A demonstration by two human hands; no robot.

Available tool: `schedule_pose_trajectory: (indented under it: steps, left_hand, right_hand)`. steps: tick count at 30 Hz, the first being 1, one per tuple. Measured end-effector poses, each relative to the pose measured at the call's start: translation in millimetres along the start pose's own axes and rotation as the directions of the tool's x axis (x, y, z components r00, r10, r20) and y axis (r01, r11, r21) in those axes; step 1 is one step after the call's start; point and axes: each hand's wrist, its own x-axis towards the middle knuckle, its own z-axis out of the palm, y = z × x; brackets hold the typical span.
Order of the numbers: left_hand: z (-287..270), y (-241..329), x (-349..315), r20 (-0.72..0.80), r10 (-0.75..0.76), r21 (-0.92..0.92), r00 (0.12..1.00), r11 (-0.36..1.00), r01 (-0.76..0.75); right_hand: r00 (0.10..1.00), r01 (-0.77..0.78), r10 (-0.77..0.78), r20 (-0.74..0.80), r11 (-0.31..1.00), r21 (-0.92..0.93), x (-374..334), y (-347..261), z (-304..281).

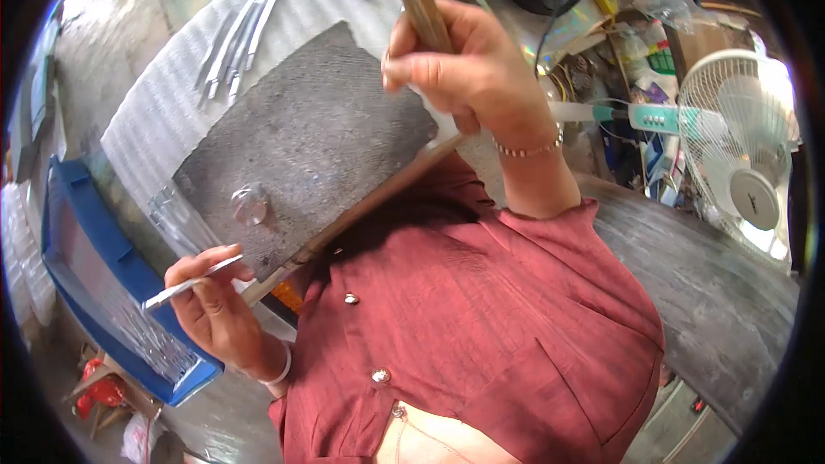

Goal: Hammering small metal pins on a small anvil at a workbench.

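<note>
My right hand (pixel 485 77) is wrapped round the wooden handle of a hammer (pixel 424 13), raised with its dark metal head up and to the left. Below it lies a dark, rough, flat slab (pixel 314 112), with no contact between hammer and slab visible. At the slab's lower left corner, my left hand (pixel 222 322) pinches a thin, flat, silvery metal strip (pixel 193 282) between thumb and fingers. A small, round, shiny clear object (pixel 251 204) rests on the slab near that hand. Several more silvery strips (pixel 236 47) lie beyond the slab's far left edge.
White foam sheeting (pixel 142 125) covers the table under the slab. More strips (pixel 176 216) lie by its left edge. A blue tray (pixel 82 232) with several strips stands at the left. On the right are a white fan (pixel 735 137) and a dark bench (pixel 687 275).
</note>
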Motion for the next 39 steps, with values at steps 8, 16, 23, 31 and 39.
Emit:
schedule_pose_trajectory:
  steps: [8,16,23,31,39]
  left_hand:
    - [13.4,10.0,8.8,0.213,-0.385,-0.603,0.898,0.671,0.431]
    - [5.5,-5.3,6.9,0.390,-0.357,-0.755,0.848,0.402,0.517]
    - [6.0,-1.0,7.0,0.403,-0.351,-0.750,0.845,0.403,0.525]
    - [9.4,-2.6,4.2,0.359,-0.305,-0.752,0.882,0.465,0.467]
    - [10.8,-2.4,-0.8,0.220,-0.168,-0.526,0.961,0.809,0.262]
  right_hand:
    - [0.911,-0.231,0.176,0.372,0.967,0.106,-9.8,3.0,83.5]
    - [0.905,-0.139,0.078,0.418,0.983,0.118,-14.6,14.1,121.1]
    - [0.923,-0.100,0.066,0.378,0.992,0.071,-18.0,16.5,126.3]
    - [0.941,-0.075,0.033,0.338,0.991,0.112,-20.7,20.4,125.5]
    - [0.941,-0.089,0.067,0.331,0.995,0.052,-17.4,20.6,124.1]
